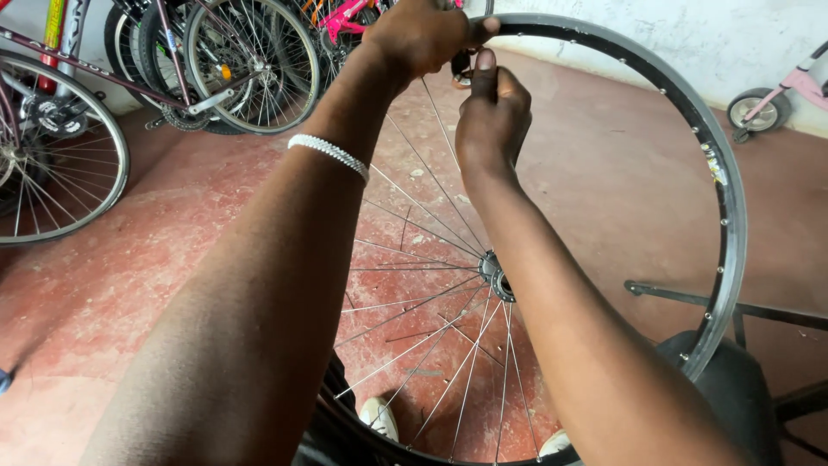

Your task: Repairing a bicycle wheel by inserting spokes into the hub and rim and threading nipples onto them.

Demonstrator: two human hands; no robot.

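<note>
Gripping the top of one black wheel rim (690,112), the left hand (423,34) is curled closed over the rim's upper arc, a white beaded bracelet (329,155) on its wrist. Just below it, the right hand (492,112) pinches narrowly around a small dark tool (462,65) held against the rim's inner side, thumb pointing up; the two hands nearly touch. Thin silver spokes (431,207) run from the rim down to a single hub (496,274) at the middle, between the forearms. The wheel stands upright over the red floor (172,276), its lower edge near two white shoe tips (379,416). One dark seat (733,388) sits at the lower right. Along the floor's far left edge stand several parked bicycles (216,69), at least three wheels visible. One small pink wheeled toy (776,99) stands at the far right corner.
</note>
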